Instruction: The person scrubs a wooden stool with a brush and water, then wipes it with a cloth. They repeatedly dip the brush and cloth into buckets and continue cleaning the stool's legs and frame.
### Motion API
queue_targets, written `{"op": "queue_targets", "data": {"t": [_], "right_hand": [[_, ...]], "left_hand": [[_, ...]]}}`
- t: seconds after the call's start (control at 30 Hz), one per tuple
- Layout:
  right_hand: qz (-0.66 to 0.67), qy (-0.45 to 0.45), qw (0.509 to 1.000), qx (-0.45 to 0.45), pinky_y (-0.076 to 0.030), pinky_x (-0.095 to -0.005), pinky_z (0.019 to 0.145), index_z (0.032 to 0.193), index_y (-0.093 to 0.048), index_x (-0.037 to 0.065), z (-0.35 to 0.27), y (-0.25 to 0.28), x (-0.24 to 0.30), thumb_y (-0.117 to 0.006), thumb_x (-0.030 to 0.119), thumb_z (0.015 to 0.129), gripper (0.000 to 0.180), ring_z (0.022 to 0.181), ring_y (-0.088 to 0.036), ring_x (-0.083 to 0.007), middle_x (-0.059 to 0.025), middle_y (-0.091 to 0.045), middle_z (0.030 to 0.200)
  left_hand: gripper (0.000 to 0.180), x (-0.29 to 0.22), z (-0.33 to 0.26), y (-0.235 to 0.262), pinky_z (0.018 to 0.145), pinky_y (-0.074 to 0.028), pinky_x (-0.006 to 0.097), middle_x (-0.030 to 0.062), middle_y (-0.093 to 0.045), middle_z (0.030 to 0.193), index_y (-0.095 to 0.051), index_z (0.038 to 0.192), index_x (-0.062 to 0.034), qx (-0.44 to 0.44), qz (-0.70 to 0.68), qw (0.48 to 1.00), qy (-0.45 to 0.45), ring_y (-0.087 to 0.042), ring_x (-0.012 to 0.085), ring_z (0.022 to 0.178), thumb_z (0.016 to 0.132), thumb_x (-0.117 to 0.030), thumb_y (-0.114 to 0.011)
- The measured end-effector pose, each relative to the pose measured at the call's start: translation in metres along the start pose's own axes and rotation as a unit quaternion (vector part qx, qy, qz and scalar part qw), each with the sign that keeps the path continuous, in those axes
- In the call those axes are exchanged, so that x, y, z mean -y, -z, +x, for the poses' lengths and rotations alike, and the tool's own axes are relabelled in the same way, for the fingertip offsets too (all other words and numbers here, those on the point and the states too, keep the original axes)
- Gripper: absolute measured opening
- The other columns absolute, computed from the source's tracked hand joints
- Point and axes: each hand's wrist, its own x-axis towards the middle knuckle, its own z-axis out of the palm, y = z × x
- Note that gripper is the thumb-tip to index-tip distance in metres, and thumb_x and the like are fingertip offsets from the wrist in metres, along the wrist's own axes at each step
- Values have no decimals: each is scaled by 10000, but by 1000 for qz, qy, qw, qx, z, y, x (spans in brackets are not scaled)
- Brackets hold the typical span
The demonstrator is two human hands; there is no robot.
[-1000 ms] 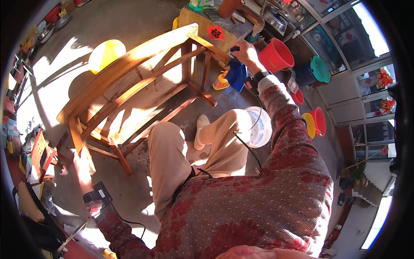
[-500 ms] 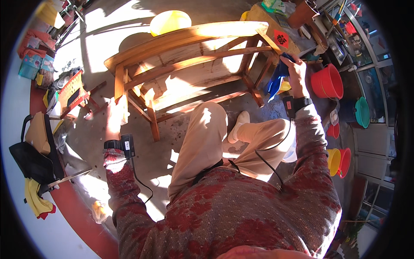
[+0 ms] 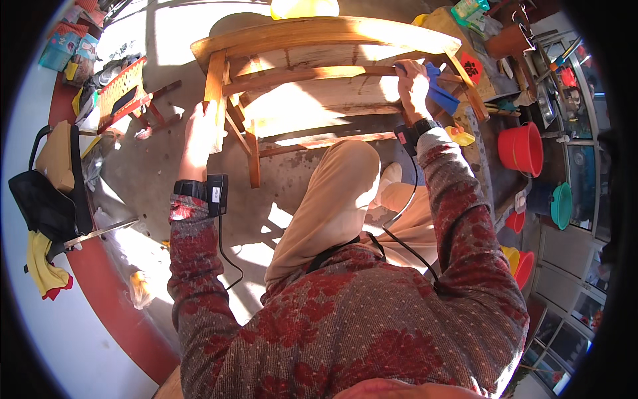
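Observation:
A long wooden bench (image 3: 325, 30) lies across the floor before my knees, its legs and rails facing me. My left hand (image 3: 198, 136) is closed round the leg at the bench's left end, steadying contact near its lower part. Over at the right, my right hand (image 3: 413, 86) presses a blue cloth (image 3: 442, 98) to the long rail (image 3: 319, 74), fingers bent over it. Part of the cloth hangs out to the right of the hand; the rest is hidden under the fingers. Black bands with small boxes and cables sit on both wrists.
Beyond the bench stands a yellow basin (image 3: 304, 8). To the right are a red bucket (image 3: 520, 149), a teal bucket (image 3: 561, 205) and a cluttered counter. At left, a small folding chair (image 3: 123, 96) and a black bag (image 3: 43, 213) stand near the wall.
My right hand has moved left with the blue cloth, from the bench's right leg onto the long rail. My left hand stays at the left leg. The whole view has shifted.

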Motion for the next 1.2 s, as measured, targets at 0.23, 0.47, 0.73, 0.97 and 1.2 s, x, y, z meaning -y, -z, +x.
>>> {"op": "queue_targets", "data": {"t": [0.23,0.47,0.73,0.97,1.2], "right_hand": [[335,-16,903,268,-496,-283,804,1059,-673,50,5,-18,134,-625,138,898,190,886,-615,-161,-38,-665,970],[594,-249,667,374,-522,-253,818,1045,-689,-10,-5,13,160,-617,109,916,190,884,-636,-114,-46,-678,1015],[692,-367,566,257,-520,-293,785,1029,-640,-17,-54,12,132,-574,128,927,189,806,-634,-178,-76,-658,909],[695,-448,504,249,-521,-334,745,996,-630,-16,-139,-29,146,-615,120,877,181,822,-620,-214,-92,-643,912],[675,-478,458,327,-497,-471,683,1024,-604,26,-122,-107,188,-661,172,787,284,805,-615,-235,-99,-634,910]], "left_hand": [[481,-37,-7,1,475,-471,297,86,-603,728,-554,1104,1,12,-78,982,173,-602,148,590,900,-432,-602],[584,-45,2,5,852,-480,392,240,-650,1046,-571,1122,41,7,78,985,152,-631,324,983,901,-499,-543],[613,-22,22,0,835,-494,401,273,-646,994,-565,1114,63,14,93,985,145,-641,357,958,899,-510,-530],[339,1,56,-3,357,-410,312,43,-509,593,-491,927,-61,-5,119,985,125,-502,158,405,939,-393,-558],[222,-34,0,0,341,-383,255,-3,-475,604,-505,970,-68,29,-146,972,181,-459,97,401,901,-220,-651]]}}
